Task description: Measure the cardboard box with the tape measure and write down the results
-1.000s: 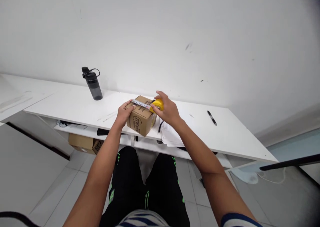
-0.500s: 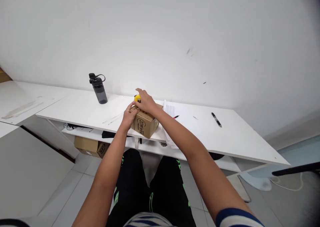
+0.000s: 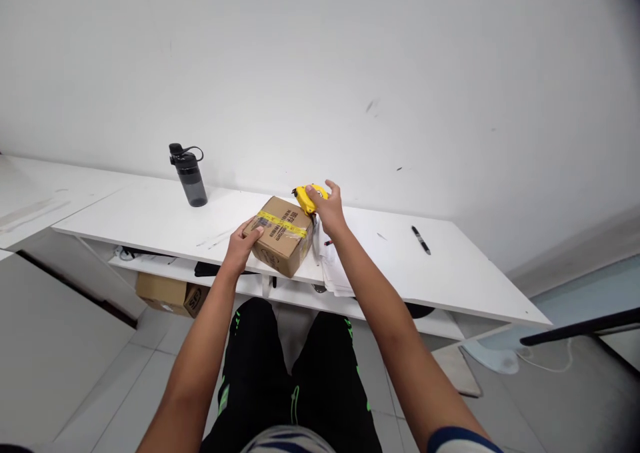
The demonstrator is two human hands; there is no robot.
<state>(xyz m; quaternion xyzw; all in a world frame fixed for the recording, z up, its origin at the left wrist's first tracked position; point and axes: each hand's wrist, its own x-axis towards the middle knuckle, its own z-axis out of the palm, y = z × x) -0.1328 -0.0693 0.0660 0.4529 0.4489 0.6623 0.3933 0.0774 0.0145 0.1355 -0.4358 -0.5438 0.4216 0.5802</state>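
A small cardboard box [image 3: 280, 243] sealed with yellow tape sits near the front edge of the white desk [image 3: 150, 216]. My left hand [image 3: 241, 240] grips the box's left corner, fingers curled on its top. My right hand [image 3: 327, 210] holds a yellow tape measure [image 3: 304, 198] just above the box's far right corner. No blade is drawn out across the box.
A dark water bottle [image 3: 189, 175] stands at the back left of the desk. A black pen [image 3: 421, 240] lies to the right. White papers [image 3: 333, 266] with a red pen lie beside the box. Another carton [image 3: 170, 292] sits under the desk.
The tape blade that lay stretched over the box top is gone. My right hand swept to the left end of the box, then back to the right with the tape measure.
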